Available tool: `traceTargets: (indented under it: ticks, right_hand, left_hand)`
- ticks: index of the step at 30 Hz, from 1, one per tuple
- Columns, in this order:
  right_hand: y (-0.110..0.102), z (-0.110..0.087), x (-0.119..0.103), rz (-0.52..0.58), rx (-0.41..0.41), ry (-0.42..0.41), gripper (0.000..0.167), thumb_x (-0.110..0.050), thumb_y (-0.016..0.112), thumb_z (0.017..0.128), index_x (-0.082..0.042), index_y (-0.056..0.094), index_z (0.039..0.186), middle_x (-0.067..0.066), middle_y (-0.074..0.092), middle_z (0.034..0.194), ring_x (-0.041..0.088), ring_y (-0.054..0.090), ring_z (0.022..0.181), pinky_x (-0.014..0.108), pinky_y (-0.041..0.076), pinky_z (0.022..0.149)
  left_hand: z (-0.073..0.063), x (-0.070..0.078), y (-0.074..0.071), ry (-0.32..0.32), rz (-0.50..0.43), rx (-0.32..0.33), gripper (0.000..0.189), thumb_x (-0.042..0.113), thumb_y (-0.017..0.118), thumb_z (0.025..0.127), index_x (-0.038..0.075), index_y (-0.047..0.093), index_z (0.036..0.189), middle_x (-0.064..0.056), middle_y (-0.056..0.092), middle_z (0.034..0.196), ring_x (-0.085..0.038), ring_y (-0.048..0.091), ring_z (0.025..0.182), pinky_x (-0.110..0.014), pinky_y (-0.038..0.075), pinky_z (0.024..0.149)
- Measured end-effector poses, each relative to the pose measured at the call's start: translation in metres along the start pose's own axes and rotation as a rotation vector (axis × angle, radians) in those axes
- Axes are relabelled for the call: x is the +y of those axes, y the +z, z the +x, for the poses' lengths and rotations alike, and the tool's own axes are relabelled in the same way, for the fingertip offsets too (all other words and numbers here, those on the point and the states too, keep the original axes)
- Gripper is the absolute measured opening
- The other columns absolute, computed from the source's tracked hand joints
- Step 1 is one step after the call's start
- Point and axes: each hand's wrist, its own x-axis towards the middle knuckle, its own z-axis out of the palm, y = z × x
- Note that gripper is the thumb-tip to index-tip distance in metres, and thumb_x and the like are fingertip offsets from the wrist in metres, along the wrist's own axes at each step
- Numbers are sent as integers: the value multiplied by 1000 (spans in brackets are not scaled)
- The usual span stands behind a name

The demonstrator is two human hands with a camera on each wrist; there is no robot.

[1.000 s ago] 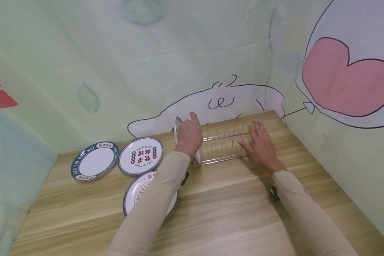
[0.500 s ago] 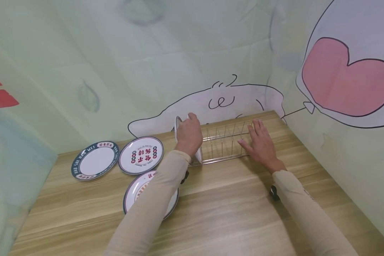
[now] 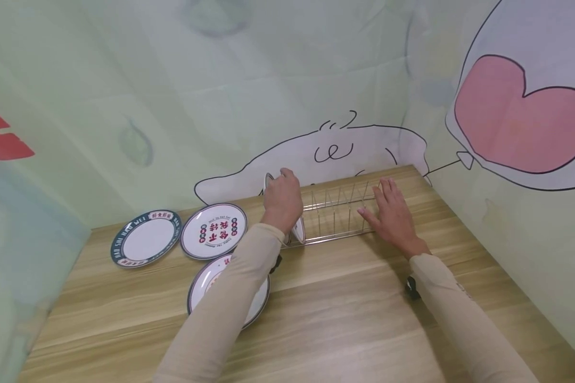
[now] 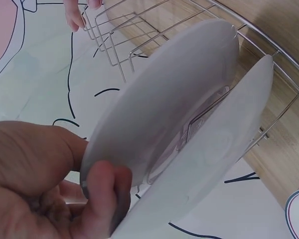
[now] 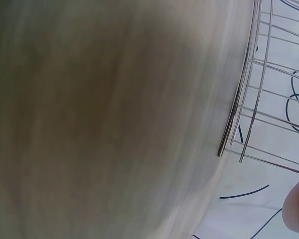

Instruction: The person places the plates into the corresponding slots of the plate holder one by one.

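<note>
Two white plates stand on edge at the left end of a wire dish rack (image 3: 333, 238). My left hand (image 3: 284, 203) pinches the rim of one plate (image 4: 159, 104), its fingertips reaching into the gap between the two. The other plate (image 4: 214, 144) leans close beside those fingers, on the left side. In the head view the left hand hides most of both plates. At the rack's right end rests my right hand (image 3: 395, 218), fingers extended against the end wires. The right wrist view catches only a fingertip (image 5: 297, 206) near the rack.
Three plates lie flat on the wooden table (image 3: 345, 319) to the left: a dark-rimmed plate (image 3: 146, 242), a plate with red lettering (image 3: 214, 231), and a nearer plate (image 3: 201, 290) partly behind my left forearm. A printed cloth wall (image 3: 268, 96) borders the table's back and sides.
The head view has shifted very slightly. Both hands keep their places, the left at the plate and the right at the rack's end.
</note>
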Motion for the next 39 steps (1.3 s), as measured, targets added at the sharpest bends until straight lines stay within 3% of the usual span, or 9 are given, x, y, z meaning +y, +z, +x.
traceTargets:
  ticks: [6, 12, 24, 39]
  right_hand:
    - [0, 0, 0, -12, 10, -3, 74, -43, 56, 98, 11, 39, 146, 32, 23, 160, 48, 16, 151, 56, 14, 125]
    - [0, 0, 0, -5, 19, -8, 73, -42, 57, 98, 11, 40, 145, 32, 24, 159, 48, 17, 150, 57, 14, 124]
    - [0, 0, -1, 1, 24, -10, 73, -41, 59, 97, 11, 40, 144, 32, 25, 159, 47, 16, 151, 57, 14, 124]
    - [-2, -1, -4, 23, 23, -4, 74, -43, 57, 98, 11, 39, 145, 32, 25, 159, 47, 14, 151, 58, 15, 124]
  left_hand:
    - [-2, 1, -3, 0, 18, 5, 60, 8, 55, 96, -13, 33, 147, -20, 71, 88, -24, 70, 68, -23, 55, 49]
    - [-4, -1, -3, 5, 18, 20, 59, 8, 56, 95, -13, 35, 146, -21, 72, 91, -27, 74, 75, -28, 60, 57]
    - [-8, -1, -3, 19, 5, 82, 52, 5, 56, 92, -12, 41, 139, -21, 72, 89, -29, 73, 71, -29, 59, 52]
    - [-15, 0, -8, 40, 8, 89, 59, 8, 56, 93, -6, 36, 146, -17, 70, 87, -25, 68, 66, -28, 56, 49]
